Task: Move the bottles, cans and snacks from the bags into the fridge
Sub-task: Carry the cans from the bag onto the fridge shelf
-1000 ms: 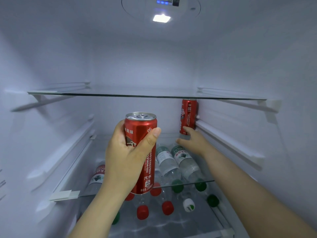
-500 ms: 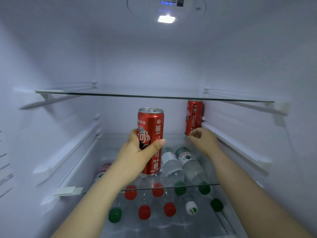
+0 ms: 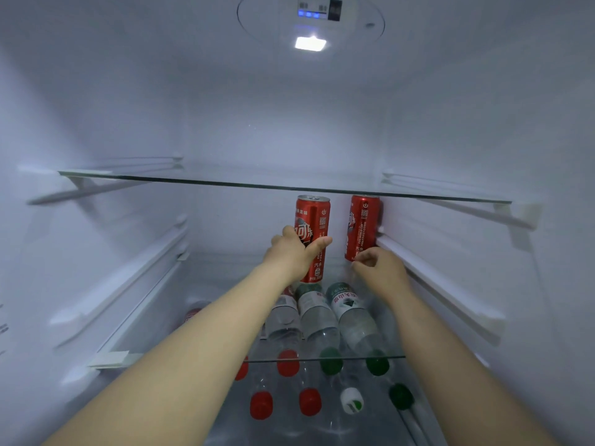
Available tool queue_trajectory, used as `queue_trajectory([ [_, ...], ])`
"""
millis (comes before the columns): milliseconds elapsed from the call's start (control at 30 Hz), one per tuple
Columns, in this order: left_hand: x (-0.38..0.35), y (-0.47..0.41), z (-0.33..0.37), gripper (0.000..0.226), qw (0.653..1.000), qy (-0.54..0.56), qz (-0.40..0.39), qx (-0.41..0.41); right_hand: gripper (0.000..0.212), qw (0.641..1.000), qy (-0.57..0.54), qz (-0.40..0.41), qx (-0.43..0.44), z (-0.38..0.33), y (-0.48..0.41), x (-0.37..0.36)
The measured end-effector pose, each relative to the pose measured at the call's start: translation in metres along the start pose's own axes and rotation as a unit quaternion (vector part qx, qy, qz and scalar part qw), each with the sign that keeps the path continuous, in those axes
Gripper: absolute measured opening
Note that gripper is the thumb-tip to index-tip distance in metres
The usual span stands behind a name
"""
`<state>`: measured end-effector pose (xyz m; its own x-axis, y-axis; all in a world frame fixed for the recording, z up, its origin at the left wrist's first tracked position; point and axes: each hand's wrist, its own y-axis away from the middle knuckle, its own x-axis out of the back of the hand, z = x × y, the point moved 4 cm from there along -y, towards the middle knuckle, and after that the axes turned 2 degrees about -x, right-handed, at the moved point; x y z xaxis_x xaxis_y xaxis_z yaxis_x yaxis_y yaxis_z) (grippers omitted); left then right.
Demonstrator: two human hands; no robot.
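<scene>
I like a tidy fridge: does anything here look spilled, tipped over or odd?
Nothing stands out. The water bottles lie on their sides on the glass shelf, but in a neat row. The left hand grips one upright red can; the other can stands upright beside it. No spill shows.

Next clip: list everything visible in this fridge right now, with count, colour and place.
held can: 1, red, upright, centre back
standing can: 1, red, back right by the wall
water bottles: at least 3, clear, lying on the lower shelf
caps: 8, four red, three green, one white, at and below the shelf front
upper shelf: 1, glass, above the cans
lower shelf: 1, glass
ceiling light: 1, white, top
left hand: grips the held can
right hand: curled at the standing can's base, contact unclear
</scene>
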<state>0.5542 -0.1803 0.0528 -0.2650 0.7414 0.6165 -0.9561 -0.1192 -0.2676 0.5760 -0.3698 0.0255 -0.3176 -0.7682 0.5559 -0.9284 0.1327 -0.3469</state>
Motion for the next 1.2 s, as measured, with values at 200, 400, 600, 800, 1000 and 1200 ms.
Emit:
queue_trajectory([
  [200,-0.015,-0.006,-0.014,0.062,1.0,0.024,-0.017,-0.003,0.024,1.0,-0.012,0.002,0.008,0.002,0.0,0.0],
  [400,0.001,-0.015,-0.04,0.032,0.991,0.126,0.013,0.034,0.02,0.997,-0.025,0.007,0.077,-0.009,0.003,0.0],
  [600,0.015,-0.019,-0.044,0.031,0.995,-0.013,0.1,0.011,0.034,0.974,-0.023,-0.074,0.213,-0.041,0.027,-0.015],
  [800,0.014,-0.023,-0.05,0.031,0.992,-0.087,0.083,0.041,0.054,0.946,0.116,-0.09,0.29,-0.054,0.031,-0.035],
  [1000,0.01,-0.02,-0.052,0.035,0.987,-0.145,0.039,0.059,0.056,0.94,0.167,-0.081,0.286,-0.053,0.029,-0.036],
  [1200,0.007,-0.018,-0.05,0.04,0.984,-0.169,0.019,0.054,0.057,0.946,0.193,-0.066,0.251,-0.047,0.024,-0.034],
])
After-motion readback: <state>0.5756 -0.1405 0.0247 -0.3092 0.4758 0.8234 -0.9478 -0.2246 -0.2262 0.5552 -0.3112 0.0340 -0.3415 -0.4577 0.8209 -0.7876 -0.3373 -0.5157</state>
